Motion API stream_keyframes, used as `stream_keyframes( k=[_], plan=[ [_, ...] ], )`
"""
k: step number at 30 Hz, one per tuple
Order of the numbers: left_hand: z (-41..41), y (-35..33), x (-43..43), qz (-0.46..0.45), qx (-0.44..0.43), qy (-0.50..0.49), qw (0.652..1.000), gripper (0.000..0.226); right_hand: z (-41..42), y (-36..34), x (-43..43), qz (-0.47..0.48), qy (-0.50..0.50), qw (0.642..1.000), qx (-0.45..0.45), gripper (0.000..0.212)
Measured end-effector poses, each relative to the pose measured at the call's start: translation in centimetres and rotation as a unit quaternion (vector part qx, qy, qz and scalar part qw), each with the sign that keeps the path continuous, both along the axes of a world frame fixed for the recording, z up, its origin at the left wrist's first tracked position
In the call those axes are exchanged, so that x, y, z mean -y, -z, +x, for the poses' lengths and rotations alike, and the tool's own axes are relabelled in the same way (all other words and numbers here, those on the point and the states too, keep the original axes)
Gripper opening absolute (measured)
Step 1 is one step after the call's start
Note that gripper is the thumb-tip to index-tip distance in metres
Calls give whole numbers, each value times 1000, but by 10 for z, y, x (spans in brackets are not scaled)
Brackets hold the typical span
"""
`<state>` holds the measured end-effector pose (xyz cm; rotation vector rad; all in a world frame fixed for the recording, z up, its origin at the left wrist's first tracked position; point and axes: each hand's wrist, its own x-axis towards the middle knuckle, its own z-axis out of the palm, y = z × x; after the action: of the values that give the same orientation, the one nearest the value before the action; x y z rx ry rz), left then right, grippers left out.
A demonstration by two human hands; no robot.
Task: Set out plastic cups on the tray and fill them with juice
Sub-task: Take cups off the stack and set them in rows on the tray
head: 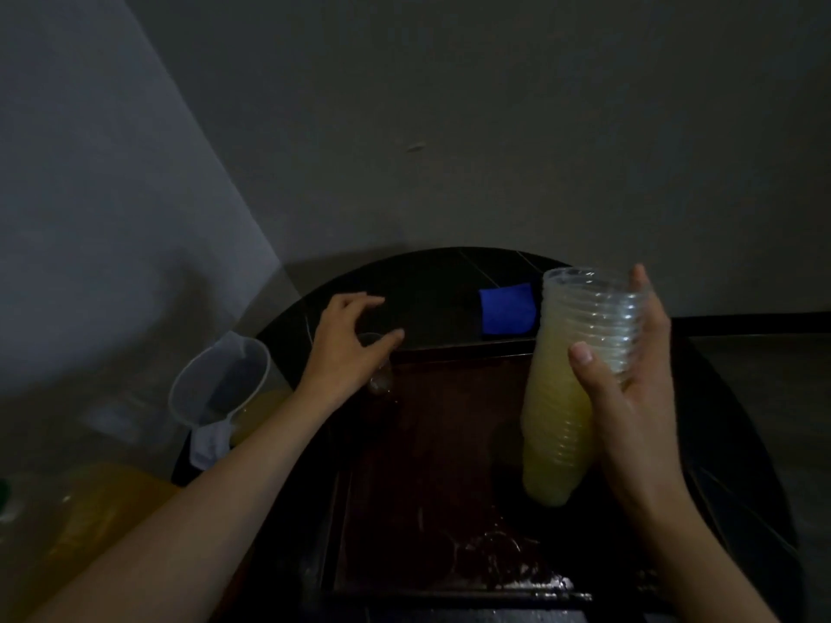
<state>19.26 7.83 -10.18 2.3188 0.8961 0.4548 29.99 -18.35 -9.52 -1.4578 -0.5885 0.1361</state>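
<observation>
Left hand seemingly grips one clear plastic cup at the far-left corner of the dark rectangular tray; seat it flat. Right hand clasps the ribbed clear-cup stack.

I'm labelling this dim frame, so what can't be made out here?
Head view:
- Single clear plastic cup on the dark red tray: mostly under the left hand; its grip unclear.
- Stack of clear ribbed plastic cups: count unreadable, right hand covers part.
- Yellow juice container: cut off by the left edge.
- Blue cloth: right side behind the stack.
</observation>
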Motion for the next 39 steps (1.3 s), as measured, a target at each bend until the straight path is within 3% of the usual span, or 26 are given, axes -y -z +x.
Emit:
stream_keyframes(
  k=[3, 6, 8, 12, 21, 28, 32, 39],
  plan=[
    [19, -47, 29, -96, 139, 87, 982, 22, -1, 3, -5, -62, -39, 997, 4, 85],
    [42, -86, 57, -157, 93, 259, 948, 34, -1, 4, -6, -99, -65, 993, 23, 85],
    [53, -93, 70, -143, 36, 304, 941, 42, -1, 3, -5, -112, -78, 990, 21, 85],
    [67, -89, 73, -57, -35, 299, 952, 47, 2, 2, -1, -120, -89, 988, 26, 83],
    [72, -96, 72, -129, -49, 290, 947, 42, 4, 6, 1, -119, -95, 987, 51, 78],
    [75, -100, 72, -130, -65, 286, 947, 34, 6, 7, 3, -117, -86, 987, 64, 78],
    [75, -110, 63, -154, -11, 262, 953, 39, 6, 9, 3, -139, -92, 983, 79, 78],
    [69, -125, 28, -216, 82, 220, 948, 27, 11, 10, 6, -128, -81, 986, 68, 80]
  ],
)
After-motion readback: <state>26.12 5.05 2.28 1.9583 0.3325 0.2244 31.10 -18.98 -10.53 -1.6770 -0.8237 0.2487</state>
